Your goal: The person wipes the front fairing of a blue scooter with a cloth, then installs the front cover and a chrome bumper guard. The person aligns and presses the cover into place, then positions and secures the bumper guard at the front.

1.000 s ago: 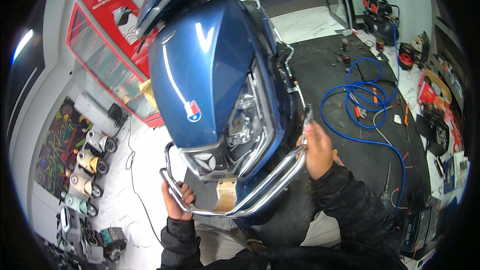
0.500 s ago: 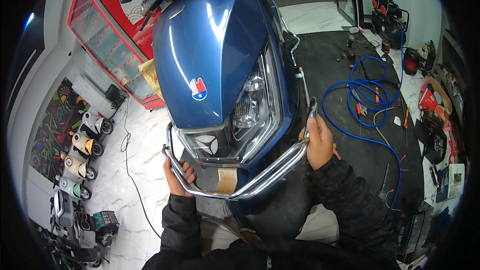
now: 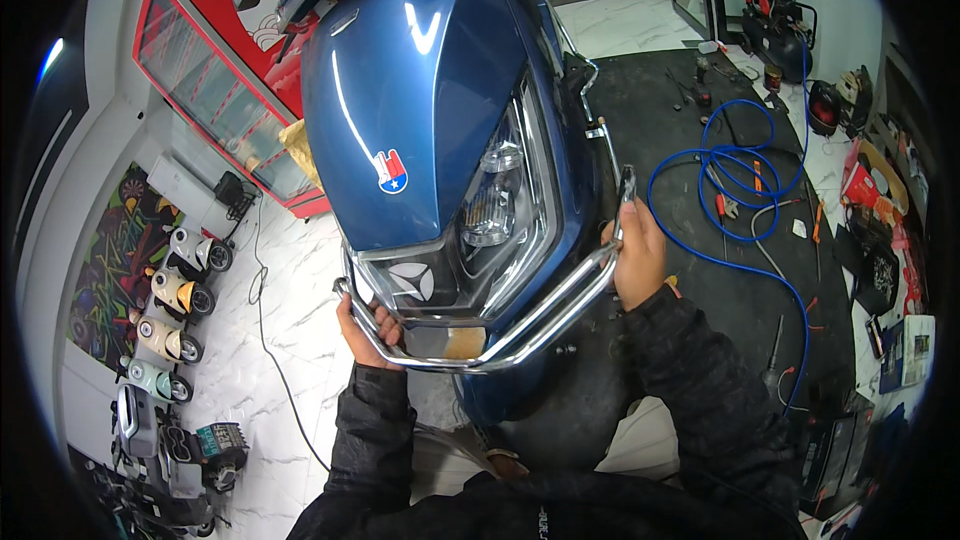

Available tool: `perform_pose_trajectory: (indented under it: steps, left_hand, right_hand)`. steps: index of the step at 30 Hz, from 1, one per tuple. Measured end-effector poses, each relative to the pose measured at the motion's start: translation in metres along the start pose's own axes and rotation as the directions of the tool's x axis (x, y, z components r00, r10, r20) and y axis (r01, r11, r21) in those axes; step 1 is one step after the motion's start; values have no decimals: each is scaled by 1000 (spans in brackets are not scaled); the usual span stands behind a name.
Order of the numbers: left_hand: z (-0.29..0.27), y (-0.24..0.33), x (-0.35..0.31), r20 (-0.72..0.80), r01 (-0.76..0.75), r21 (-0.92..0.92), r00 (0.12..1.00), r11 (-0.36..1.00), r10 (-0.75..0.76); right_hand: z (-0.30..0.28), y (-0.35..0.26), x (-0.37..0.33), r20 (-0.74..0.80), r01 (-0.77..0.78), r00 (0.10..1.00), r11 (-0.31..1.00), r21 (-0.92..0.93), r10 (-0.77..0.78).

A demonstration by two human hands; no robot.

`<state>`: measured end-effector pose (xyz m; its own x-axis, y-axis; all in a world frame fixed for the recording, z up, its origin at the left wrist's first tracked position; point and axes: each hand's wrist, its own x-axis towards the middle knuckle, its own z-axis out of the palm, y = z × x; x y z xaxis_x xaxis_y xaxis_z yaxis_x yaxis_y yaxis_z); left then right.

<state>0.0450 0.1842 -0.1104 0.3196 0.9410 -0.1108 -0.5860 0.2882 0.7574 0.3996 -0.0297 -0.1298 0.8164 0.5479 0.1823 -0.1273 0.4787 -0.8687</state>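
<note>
A chrome bumper bar made of bent double tubes spans the front of a blue electric vehicle. Wrapped round its left end is my left hand, fingers curled about the tube. My right hand grips the upturned right end, thumb along the metal. Just behind the bar are the clear headlight and a dark front panel with a round three-part emblem. A tan patch shows behind the tubes. Whether the bar touches the body, I cannot tell.
A blue air hose lies coiled on the dark mat at right, among scattered tools. An air compressor stands far right. At left are a red glass-door cabinet, a black cable and several small scooters.
Both hands have moved the bumper bar a little farther from me, closer to the vehicle's front. My grip stays on both ends. The whole view has shifted slightly.
</note>
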Motion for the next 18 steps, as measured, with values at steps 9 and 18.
perform_pose_trajectory:
  steps: [9,18]
  left_hand:
    - [-42,-38,-9,-119,6,89,993,996,4]
    - [-58,-61,-23,-75,2,-54,997,999,-6]
  right_hand:
    - [-18,20,-27,70,58,996,984,-166,-47]
    - [-33,35,-42,-35,47,998,991,-122,-52]
